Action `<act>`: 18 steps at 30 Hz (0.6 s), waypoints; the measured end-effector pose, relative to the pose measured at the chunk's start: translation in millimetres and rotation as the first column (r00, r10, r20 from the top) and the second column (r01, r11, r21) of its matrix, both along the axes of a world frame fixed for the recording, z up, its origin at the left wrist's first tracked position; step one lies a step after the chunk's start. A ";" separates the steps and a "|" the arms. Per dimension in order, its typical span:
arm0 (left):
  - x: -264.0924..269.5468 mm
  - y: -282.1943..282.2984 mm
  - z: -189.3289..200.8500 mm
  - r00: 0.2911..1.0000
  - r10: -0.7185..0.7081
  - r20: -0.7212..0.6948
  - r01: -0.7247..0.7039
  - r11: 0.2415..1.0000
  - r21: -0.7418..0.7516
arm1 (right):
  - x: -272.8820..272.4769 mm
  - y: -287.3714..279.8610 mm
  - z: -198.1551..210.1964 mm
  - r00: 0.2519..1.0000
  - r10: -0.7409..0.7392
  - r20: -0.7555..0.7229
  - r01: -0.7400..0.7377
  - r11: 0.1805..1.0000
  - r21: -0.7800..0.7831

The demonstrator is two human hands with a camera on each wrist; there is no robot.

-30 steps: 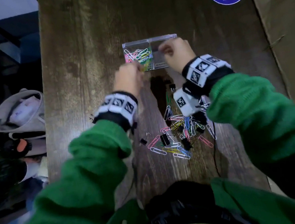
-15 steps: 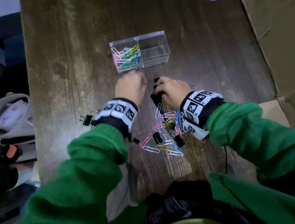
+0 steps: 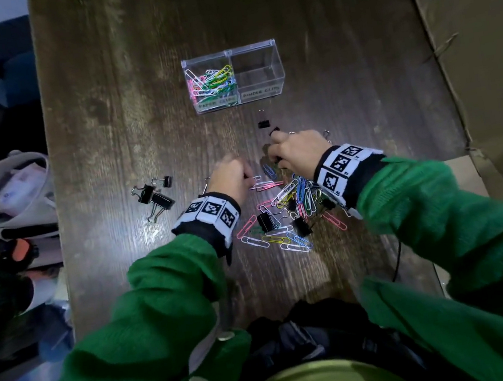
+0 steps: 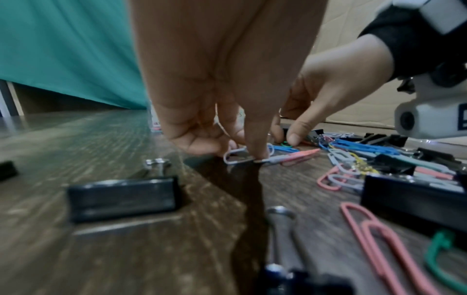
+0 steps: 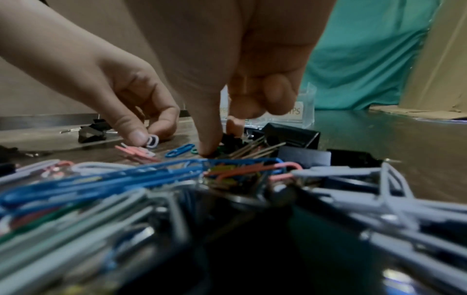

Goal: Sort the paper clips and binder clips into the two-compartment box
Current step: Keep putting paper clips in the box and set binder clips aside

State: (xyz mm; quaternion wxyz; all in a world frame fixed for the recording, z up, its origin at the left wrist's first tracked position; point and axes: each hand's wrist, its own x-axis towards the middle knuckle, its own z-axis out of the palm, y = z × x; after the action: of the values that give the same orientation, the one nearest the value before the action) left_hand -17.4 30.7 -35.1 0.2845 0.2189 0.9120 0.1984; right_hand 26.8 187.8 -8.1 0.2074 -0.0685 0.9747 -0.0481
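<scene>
The clear two-compartment box [image 3: 272,58] stands at the table's middle. Its left half holds coloured paper clips [image 3: 212,79]; its right half, labelled for binder clips, looks empty. Nearer me lies a mixed pile of paper clips and black binder clips [image 3: 286,214]. My left hand [image 4: 248,157] pinches a white paper clip [image 4: 233,158] against the table at the pile's far left edge. My right hand [image 5: 220,143] has thumb and forefinger closed round a small black binder clip [image 5: 228,139] at the pile's far edge. The hands are a short way apart.
Several black binder clips [image 3: 153,194] lie apart at the left, and one more [image 3: 263,123] lies between my right hand and the box. A cardboard sheet [image 3: 481,45] borders the table's right side. A bag [image 3: 17,191] sits beyond the left edge.
Both hands have drawn back from the box to the pile. The left hand has pinched a white paper clip and the right has closed on a binder clip.
</scene>
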 end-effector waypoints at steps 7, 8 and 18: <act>-6.0 -7.1 9.5 0.998 -0.037 -0.049 0.044 0.988 0.149 | 9.6 -0.7 -0.2 0.995 -0.040 -0.090 0.033 0.996 -0.085; -5.5 -7.3 11.8 0.997 -0.059 -0.054 0.068 0.982 0.178 | 13.0 -1.2 1.4 0.989 -0.079 -0.125 0.064 0.990 -0.127; 3.7 -7.2 1.8 0.954 -0.279 -0.111 0.285 0.958 0.034 | 47.6 -4.1 -10.5 0.900 -0.411 0.144 0.434 0.811 -0.393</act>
State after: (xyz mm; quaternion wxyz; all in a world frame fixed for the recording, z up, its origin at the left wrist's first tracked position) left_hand -13.7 23.6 -33.4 0.2558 0.3640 0.8799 0.1667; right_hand 74.4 183.6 -18.5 0.1976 0.1084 0.9266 -0.3011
